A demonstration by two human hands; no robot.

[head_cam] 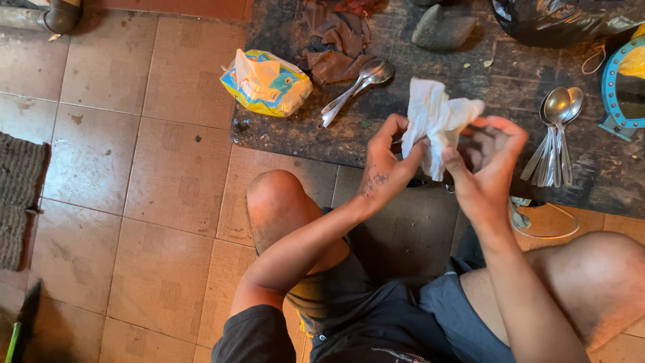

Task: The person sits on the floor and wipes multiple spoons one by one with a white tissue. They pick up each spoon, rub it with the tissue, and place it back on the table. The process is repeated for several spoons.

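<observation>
Both hands meet above the desk's point(295, 138) near edge. I see the left hand point(385, 163) in a narrow pinching grip on a crumpled white tissue point(435, 121); the right hand point(489, 161) curls around its other side. Spoon bundle point(554, 138) just right, two spoons point(356, 84) and tissue packet point(267, 82) left.

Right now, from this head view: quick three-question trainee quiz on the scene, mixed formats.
1. True or false: both hands grip the white tissue.
2. Which lies nearest the tissue pack? A) pair of spoons B) spoon bundle C) grey stone
3. What surface holds the spoons?

Key: 1 true, left hand and right hand both on it; 2 A; 3 the dark board.
</observation>
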